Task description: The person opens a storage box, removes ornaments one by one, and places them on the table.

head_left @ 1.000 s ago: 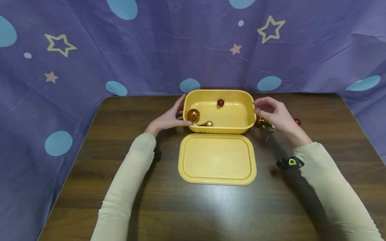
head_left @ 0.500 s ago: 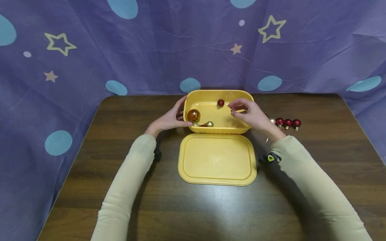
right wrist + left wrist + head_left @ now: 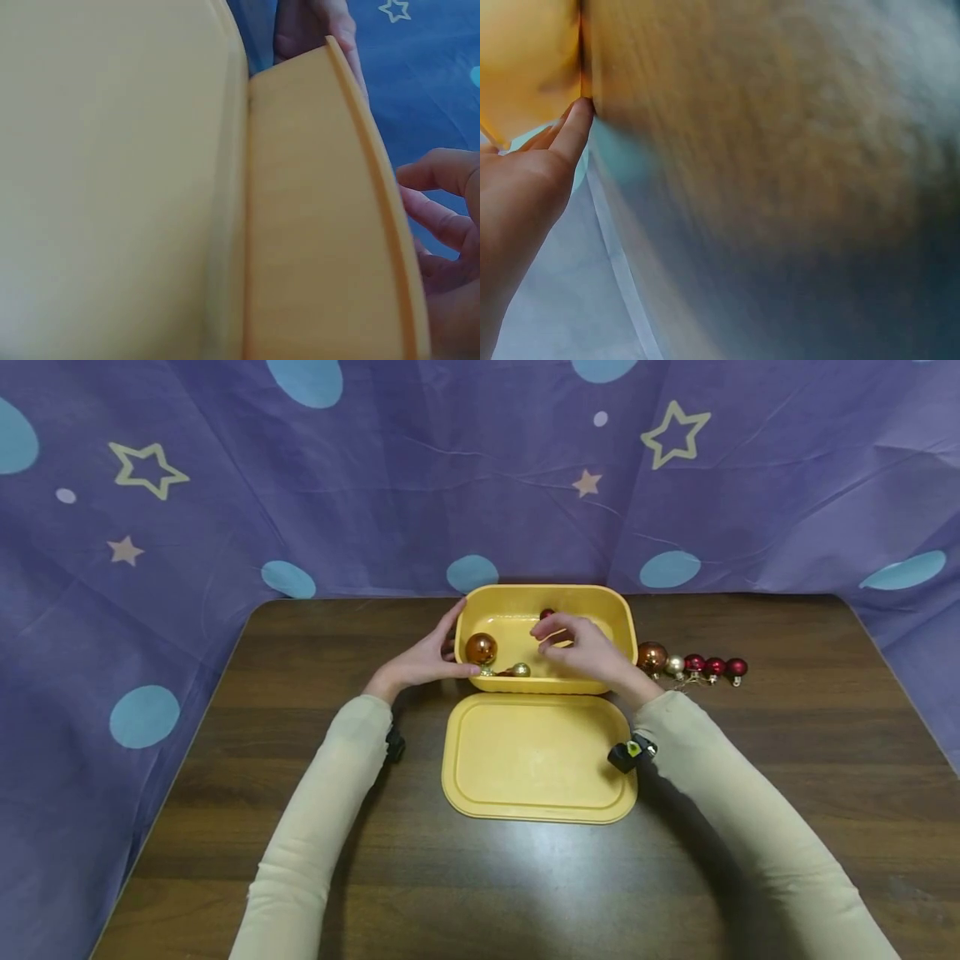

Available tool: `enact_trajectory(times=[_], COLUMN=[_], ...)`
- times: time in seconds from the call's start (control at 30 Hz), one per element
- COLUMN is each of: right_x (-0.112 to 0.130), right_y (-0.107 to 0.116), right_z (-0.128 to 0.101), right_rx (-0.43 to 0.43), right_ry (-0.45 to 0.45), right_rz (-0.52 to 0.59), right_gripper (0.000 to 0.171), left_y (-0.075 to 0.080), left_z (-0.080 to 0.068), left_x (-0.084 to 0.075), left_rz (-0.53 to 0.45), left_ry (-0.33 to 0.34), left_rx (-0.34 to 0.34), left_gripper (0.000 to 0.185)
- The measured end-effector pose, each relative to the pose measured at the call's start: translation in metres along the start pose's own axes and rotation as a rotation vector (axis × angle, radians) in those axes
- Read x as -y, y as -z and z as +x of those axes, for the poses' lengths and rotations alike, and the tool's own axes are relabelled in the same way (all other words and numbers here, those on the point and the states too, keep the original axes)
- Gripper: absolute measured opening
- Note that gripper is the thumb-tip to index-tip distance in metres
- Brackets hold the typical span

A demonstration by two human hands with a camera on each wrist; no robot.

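Observation:
A yellow plastic box [image 3: 543, 686] stands near the table's back edge. My left hand [image 3: 423, 657] holds its left end, thumb at the front rim and fingers along the end wall. Over the box's inside hovers my right hand [image 3: 583, 650], fingers loosely bent, with nothing seen between them. In the box lie an amber Christmas ball [image 3: 481, 648], a small gold ball [image 3: 521, 670] and a small red ball [image 3: 547, 613], partly behind the right hand. The front wall hides part of another small ornament. In the right wrist view, the right fingers [image 3: 435, 219] show beyond the box wall.
A matching yellow lid [image 3: 536, 760] lies flat in front of the box. Right of the box, a row of ornaments holds an amber ball [image 3: 652, 657], a pale gold ball [image 3: 674, 665] and several red balls [image 3: 715, 668]. A purple curtain [image 3: 420, 485] hangs behind the table.
My right hand has moved left, from the box's right end to above its inside, uncovering the row of balls on the right. The left hand stays at the box's left end.

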State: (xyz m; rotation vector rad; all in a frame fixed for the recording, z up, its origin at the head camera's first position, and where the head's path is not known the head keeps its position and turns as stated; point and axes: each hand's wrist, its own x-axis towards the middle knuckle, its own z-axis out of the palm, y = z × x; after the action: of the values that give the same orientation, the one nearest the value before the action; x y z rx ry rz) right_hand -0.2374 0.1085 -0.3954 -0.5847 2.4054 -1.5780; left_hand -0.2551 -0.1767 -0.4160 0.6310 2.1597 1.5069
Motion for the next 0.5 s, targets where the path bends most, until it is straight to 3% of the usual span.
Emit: enact_trajectory(times=[0.37, 0.5], right_x=[0.0, 0.003], right_y=[-0.022, -0.028], right_z=[0.019, 0.027], right_rx=[0.044, 0.062], right_ry=[0.061, 0.042], right_rz=[-0.032, -0.033], right_gripper=[0.026, 0.028], left_y=[0.0, -0.001], left_z=[0.003, 0.002], left_x=[-0.001, -0.002], left_rz=[0.01, 0.004], left_ry=[0.036, 0.029], left_rx=[0.011, 0.01], left_gripper=[0.112, 0.111])
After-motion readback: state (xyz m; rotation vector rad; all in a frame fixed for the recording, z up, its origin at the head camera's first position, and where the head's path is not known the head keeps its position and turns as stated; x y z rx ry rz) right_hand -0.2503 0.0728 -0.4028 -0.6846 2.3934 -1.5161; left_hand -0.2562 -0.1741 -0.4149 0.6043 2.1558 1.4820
